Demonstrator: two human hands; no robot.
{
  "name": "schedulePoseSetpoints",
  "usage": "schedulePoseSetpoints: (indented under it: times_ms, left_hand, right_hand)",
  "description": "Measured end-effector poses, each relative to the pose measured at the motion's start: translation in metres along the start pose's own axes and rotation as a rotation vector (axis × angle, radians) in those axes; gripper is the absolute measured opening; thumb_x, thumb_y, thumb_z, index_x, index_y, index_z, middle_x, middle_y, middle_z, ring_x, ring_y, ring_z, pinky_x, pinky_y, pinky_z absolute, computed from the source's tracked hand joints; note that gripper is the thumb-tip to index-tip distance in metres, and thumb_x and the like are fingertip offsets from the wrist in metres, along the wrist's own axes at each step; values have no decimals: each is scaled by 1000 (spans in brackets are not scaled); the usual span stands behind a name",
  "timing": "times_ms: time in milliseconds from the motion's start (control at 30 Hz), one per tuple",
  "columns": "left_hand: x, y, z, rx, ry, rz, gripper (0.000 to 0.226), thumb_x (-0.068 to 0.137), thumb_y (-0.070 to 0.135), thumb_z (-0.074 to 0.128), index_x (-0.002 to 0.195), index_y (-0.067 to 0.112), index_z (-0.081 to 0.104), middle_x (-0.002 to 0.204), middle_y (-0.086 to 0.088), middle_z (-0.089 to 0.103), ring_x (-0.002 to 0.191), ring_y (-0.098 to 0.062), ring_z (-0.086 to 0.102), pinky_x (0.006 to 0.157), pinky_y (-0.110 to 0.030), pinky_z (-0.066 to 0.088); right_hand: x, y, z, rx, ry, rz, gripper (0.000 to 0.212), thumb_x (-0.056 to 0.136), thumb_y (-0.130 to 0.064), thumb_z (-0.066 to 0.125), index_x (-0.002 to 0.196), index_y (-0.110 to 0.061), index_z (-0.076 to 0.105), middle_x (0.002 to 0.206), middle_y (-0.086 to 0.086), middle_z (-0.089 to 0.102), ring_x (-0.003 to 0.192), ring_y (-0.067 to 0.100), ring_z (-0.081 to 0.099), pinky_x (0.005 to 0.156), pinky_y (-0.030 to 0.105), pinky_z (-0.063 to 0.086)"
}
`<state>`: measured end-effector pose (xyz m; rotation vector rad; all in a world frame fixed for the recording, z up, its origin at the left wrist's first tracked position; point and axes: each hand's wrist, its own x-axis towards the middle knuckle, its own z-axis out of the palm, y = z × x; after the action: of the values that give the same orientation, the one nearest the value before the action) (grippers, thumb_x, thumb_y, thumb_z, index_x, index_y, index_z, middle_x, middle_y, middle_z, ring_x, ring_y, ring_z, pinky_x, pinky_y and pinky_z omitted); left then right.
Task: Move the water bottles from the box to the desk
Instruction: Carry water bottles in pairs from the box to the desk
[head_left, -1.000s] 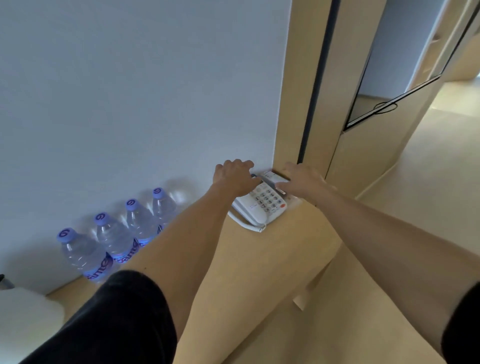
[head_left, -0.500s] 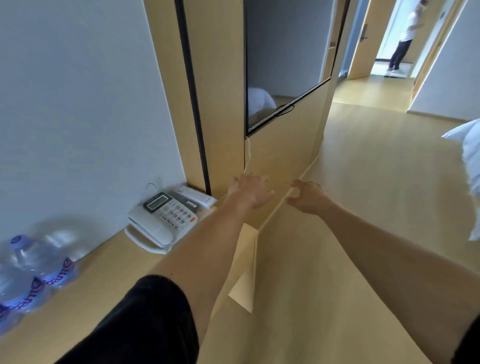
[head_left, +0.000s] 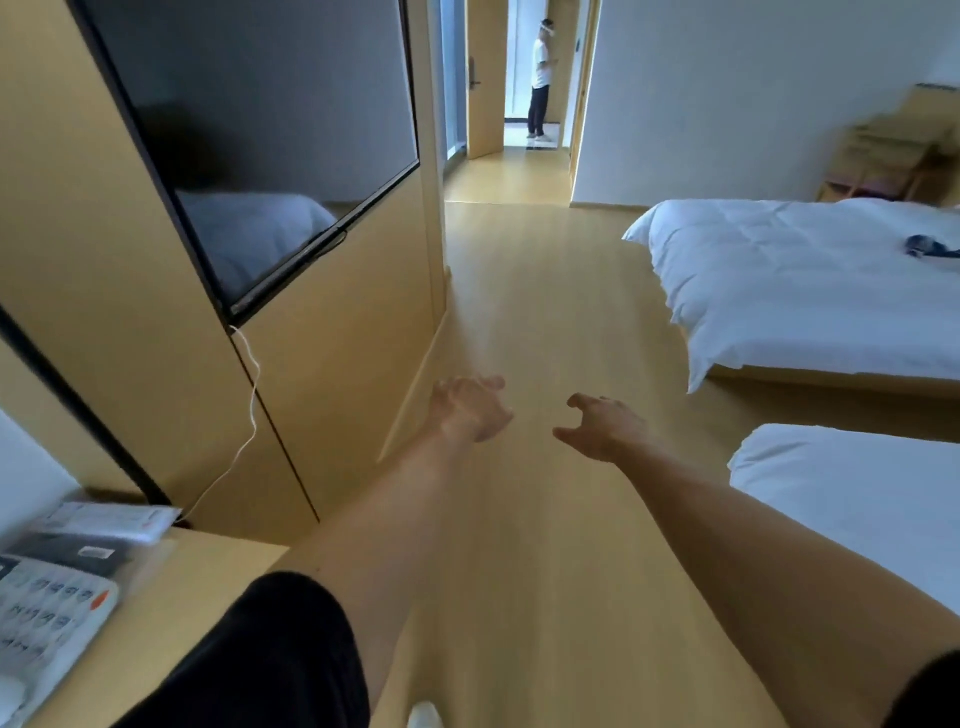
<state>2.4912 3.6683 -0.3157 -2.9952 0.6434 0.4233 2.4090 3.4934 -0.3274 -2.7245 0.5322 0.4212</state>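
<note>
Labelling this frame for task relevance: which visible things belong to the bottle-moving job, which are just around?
Job:
- desk
- left hand, empty, fingers relaxed
- right hand, empty, fingers loosely curled
No bottles or box in view.

Just around:
- telephone on the desk
- TV with white cable
- two beds
- dark item on the far bed
- person in the doorway

Telephone (head_left: 47, 618) on desk (head_left: 171, 597) at left, beds (head_left: 810, 291) at right, doorway (head_left: 535, 104) ahead.

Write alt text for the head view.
Both hands, left and right, reach out empty over a wooden floor. A telephone sits on the desk at lower left; white beds stand right.
</note>
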Motion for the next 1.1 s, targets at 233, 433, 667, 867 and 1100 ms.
schedulePoseSetpoints:
  times_ms: [233,433,667,867,1100]
  left_hand:
    - [-17,2,-10,51,-62,19,57,102,52,38,154,30,30,157,-5,37,142,-30,38,112,-43,31]
    - [-31,13,-16,53,-43,96,57,102,51,40,154,29,31,157,-5,37,142,-30,36,113,-43,31]
    - [-38,78,-10,82,-65,273,55,102,51,40,152,29,34,154,-6,40,141,-30,39,113,-43,33]
    - [-66,157,-4,129,-74,440,56,103,51,38,154,29,31,154,-6,39,141,-31,38,112,-44,32]
    - [-105,249,-14,175,-25,580,55,101,49,43,152,28,35,152,-7,41,139,-30,40,113,-43,33]
  right_hand:
    - [-20,-3,1,41,-10,42,68,94,-56,57,152,-27,38,151,8,46,141,26,41,114,46,37]
    - [-46,1,-1,63,34,102,68,93,-57,58,151,-27,39,150,8,48,139,26,44,113,46,38]
    - [-107,58,-4,105,94,284,66,94,-56,57,151,-28,39,151,6,47,138,25,45,109,42,43]
    - [-165,116,-10,46,130,462,61,95,-55,53,149,-30,39,147,4,51,133,24,50,107,41,38]
    - [-229,192,-22,90,217,606,62,95,-58,52,149,-31,38,148,3,50,135,24,48,111,42,37]
